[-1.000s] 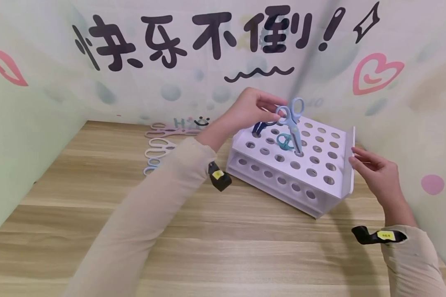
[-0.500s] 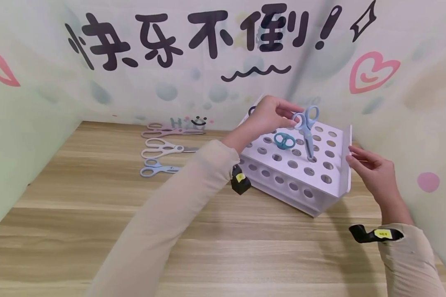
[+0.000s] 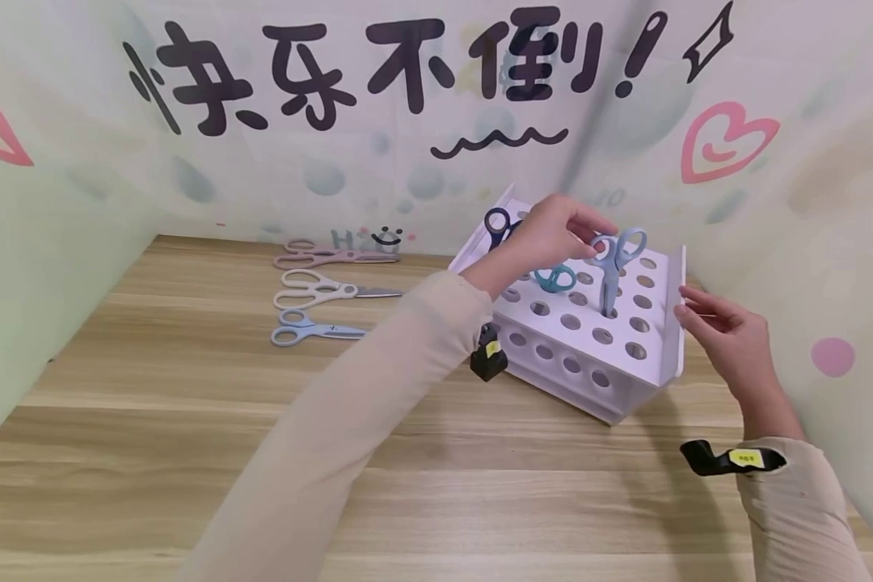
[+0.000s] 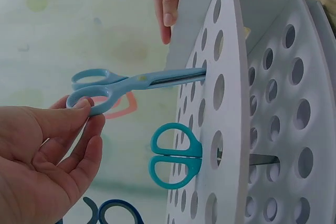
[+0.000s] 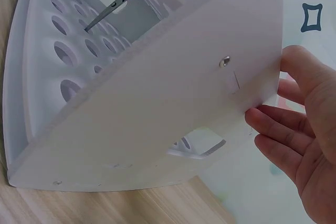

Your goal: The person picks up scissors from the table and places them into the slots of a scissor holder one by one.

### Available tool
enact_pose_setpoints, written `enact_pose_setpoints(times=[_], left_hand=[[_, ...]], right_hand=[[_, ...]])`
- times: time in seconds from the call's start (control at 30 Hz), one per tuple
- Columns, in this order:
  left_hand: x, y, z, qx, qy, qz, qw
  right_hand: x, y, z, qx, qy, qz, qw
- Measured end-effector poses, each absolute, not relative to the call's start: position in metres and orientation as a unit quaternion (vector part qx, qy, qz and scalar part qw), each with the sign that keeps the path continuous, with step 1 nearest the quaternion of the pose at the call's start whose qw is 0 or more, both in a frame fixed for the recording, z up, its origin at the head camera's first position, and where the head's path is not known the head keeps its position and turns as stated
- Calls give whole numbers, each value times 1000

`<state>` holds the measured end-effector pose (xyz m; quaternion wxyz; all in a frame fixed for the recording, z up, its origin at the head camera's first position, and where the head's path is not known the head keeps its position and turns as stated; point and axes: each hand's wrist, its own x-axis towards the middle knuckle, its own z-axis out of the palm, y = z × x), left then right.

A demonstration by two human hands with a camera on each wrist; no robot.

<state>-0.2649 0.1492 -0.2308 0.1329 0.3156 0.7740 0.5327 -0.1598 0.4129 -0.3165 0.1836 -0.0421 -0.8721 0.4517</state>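
My left hand (image 3: 553,234) pinches one handle loop of light blue scissors (image 3: 609,273) between thumb and fingers. They stand nearly upright, handles on top, with the blade tip in a hole of a white perforated rack (image 3: 671,339). In the left wrist view, the scissors' blades (image 4: 176,77) reach to the holed board. My right hand (image 3: 735,339) holds the edge of the rack's right side panel, also seen in the right wrist view as a broad white panel (image 5: 173,103). Teal scissors (image 4: 195,150) sit in a nearby hole, blades through the board. Navy scissors (image 3: 510,229) are partly behind my left hand.
On the wooden table (image 3: 407,485), left of the rack, lie pink scissors (image 3: 327,257), white scissors (image 3: 347,290) and another light blue pair (image 3: 305,326), partly covered by my left sleeve (image 3: 378,412). A printed cloth wall (image 3: 407,194) closes off the back.
My left hand has moved right with the light blue scissors, from one hole to another, and they now sit lower. The right hand stays at the side panel.
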Motion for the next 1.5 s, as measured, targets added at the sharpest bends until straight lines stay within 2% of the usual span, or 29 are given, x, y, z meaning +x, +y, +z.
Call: enact_pose_setpoints(times=[1.03,1.3,1.5], left_hand=[[-265,181,-255,404,842,349,78],[-265,185,-262,429,843,321,47],[-263,187,-262,413,846,330,67]], right_hand=[[-160,412,-317,-46,-875,444,186],[-159,409,-315,-44,-875,445,186],[-159,410,-316,-44,-875,444,189]])
